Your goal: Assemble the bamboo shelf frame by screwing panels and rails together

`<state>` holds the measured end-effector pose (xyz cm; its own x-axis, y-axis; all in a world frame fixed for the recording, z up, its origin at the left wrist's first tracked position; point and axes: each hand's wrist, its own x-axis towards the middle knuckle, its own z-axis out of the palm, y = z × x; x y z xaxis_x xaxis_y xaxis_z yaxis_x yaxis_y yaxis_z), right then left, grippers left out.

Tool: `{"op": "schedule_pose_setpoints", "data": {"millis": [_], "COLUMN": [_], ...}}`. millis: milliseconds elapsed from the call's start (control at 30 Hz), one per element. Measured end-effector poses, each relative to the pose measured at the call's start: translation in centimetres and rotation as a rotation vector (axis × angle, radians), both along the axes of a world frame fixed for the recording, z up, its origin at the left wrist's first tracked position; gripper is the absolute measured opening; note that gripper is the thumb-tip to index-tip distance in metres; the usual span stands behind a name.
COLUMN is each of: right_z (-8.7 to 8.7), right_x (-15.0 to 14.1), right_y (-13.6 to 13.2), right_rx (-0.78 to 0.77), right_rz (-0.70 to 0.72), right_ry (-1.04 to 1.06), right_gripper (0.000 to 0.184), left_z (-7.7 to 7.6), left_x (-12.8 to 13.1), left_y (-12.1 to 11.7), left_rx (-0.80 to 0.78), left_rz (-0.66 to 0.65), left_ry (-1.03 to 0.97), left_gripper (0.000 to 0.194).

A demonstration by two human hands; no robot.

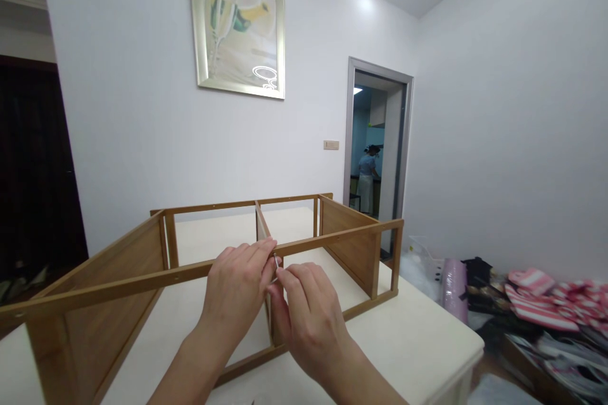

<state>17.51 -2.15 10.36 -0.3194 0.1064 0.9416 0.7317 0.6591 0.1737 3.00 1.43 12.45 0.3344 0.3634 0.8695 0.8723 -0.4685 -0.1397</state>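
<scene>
- One dark doorway (35, 171) stands at the far left, its inside too dim to make out.
- Next, a brown wooden frame (190, 273) lies on a white table (403, 329), with solid panels at both ends, a divider between them and small holes along its near rail.
- Above it on the wall, a framed picture (240, 31) shows a glass and a tilted green bottle with a yellow neck; any label on the bottle is too faint to read.
- Left hand (240, 281): closed over the near rail at the divider, fingers along the top.
- A thin metal tool (277, 262) stands at that joint.
- Right hand (308, 310): narrowed to a pinch, thumb and fingers on the tool's lower part, just beside the left hand.
- Farther right, a wall plate (331, 145) carries marks too small to read.
- Through a grey-framed opening (350, 139), a person (367, 171) stands in the next room.
- Beyond the table, a pink roll (455, 288) sits near striped cloth (536, 310).
</scene>
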Motion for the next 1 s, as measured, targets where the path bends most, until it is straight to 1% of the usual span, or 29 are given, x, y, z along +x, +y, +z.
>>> {"op": "schedule_pose_setpoints", "data": {"millis": [200, 267, 367, 467, 700, 833, 1000], "right_z": [0.4, 0.6, 0.8, 1.0, 1.3, 1.5, 1.6], "right_x": [-0.4, -0.6, -0.9, -1.1, -1.1, -1.3, -1.4], "right_y": [0.4, 0.6, 0.6, 0.4, 0.1, 0.0, -0.1], "right_rx": [0.033, 0.042, -0.003, -0.05, -0.064, -0.101, -0.111], "right_rz": [-0.052, -0.072, -0.083, -0.087, -0.144, -0.132, -0.097], "right_ry": [0.037, 0.057, 0.116, 0.154, 0.144, 0.145, 0.157], "right_gripper": [0.004, 0.009, 0.015, 0.013, 0.011, 0.013, 0.012], "left_z": [-0.1, 0.0, 0.1, 0.2, 0.3, 0.2, 0.2], "left_x": [-0.1, -0.1, 0.0, 0.1, 0.0, 0.1, 0.3], "left_y": [0.1, 0.1, 0.0, -0.2, -0.3, -0.3, -0.4], "left_rx": [0.014, 0.019, 0.005, -0.02, -0.039, -0.062, -0.09], "left_rz": [-0.014, -0.016, -0.013, -0.007, -0.022, -0.005, 0.047], "left_ry": [-0.006, -0.004, -0.008, -0.013, -0.016, -0.009, -0.048], "left_gripper": [0.02, 0.021, 0.023, 0.025, 0.028, 0.027, 0.024]}}
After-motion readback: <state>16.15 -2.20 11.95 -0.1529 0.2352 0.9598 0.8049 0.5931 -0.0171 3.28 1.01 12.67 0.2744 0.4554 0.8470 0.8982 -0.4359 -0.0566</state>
